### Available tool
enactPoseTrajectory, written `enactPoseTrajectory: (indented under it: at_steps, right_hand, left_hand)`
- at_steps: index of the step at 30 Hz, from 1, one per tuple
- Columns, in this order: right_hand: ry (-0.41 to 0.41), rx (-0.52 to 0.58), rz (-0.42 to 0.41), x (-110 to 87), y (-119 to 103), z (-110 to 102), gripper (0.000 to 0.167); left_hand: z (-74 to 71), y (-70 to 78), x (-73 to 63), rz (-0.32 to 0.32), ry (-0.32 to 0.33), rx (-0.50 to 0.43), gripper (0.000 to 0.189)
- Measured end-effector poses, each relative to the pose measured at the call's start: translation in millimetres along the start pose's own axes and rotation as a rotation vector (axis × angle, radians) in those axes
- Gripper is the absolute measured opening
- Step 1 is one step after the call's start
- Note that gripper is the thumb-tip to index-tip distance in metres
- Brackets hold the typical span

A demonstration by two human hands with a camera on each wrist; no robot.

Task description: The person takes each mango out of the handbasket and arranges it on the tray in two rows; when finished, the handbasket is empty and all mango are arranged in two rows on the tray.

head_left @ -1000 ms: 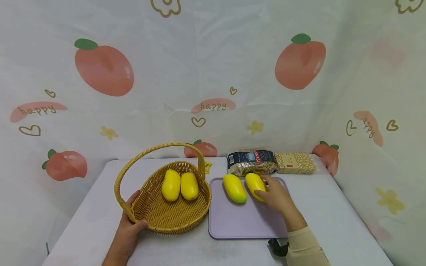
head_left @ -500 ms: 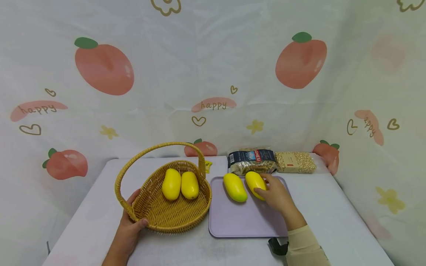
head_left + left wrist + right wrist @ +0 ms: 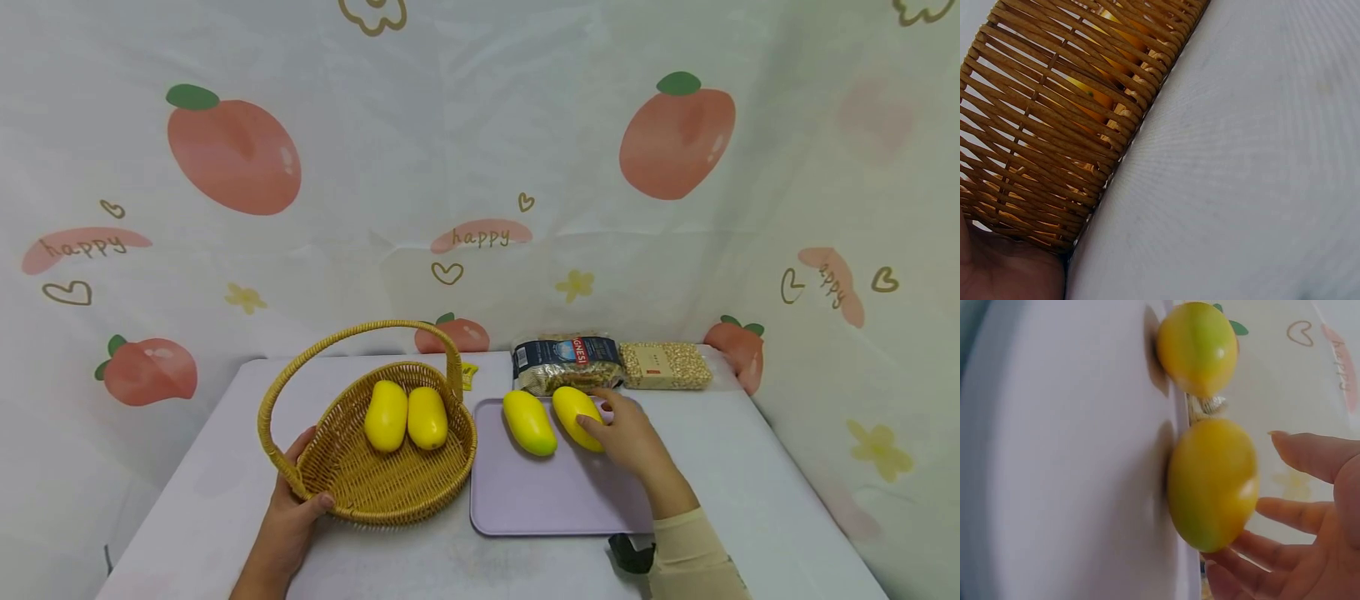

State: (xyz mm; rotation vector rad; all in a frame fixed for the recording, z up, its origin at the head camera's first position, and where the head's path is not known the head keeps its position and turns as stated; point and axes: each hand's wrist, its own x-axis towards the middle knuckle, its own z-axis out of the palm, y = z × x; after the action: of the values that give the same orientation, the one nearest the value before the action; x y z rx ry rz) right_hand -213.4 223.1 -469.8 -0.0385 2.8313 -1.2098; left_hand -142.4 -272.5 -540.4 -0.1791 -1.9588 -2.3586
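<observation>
My left hand [image 3: 292, 500] grips the left rim of a brown wicker basket [image 3: 382, 496], thumb over the front edge. Two yellow mangoes [image 3: 387, 417] lie side by side in the basket; the left wrist view shows its woven side [image 3: 1054, 112] close up. Two more lie on a lilac tray [image 3: 555, 500]: a yellow-green mango [image 3: 529, 423] on the left and a yellow mango [image 3: 576, 417] on the right. Beside the right one is my right hand [image 3: 628, 433], fingers spread. In the right wrist view the thumb stands off this mango [image 3: 1213, 487] while other fingertips are right at its side.
A bag of pasta [image 3: 566, 364] and a clear pack of pale grains [image 3: 666, 367] lie behind the tray against the printed cloth backdrop. A small yellow packet [image 3: 468, 377] sits behind the basket. A black object [image 3: 630, 553] is near my right sleeve.
My right hand has loosened from the right mango and shifted slightly right, its thumb moving off. The mangoes stay put on the tray. My left hand and the basket have not moved.
</observation>
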Motion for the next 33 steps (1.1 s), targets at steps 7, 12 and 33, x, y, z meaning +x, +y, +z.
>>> enactPoseTrajectory:
  at_steps: [7,12,33]
  right_hand:
    - [0.007,0.011,0.025,-2.7,2.3,-10.9,0.065]
    - [0.018,0.071,0.006,-5.5,2.6,-18.2,0.068]
    - [0.000,0.605,-0.280,-20.5,-25.5,-21.6,0.054]
  left_hand:
    - [0.0,-0.7,0.0,0.004,0.002,-0.005,0.092]
    - [0.5,0.1,0.0,0.000,0.003,-0.004,0.092]
    - [0.3,0.1,-0.3,-0.009,0.008,-0.006,0.092]
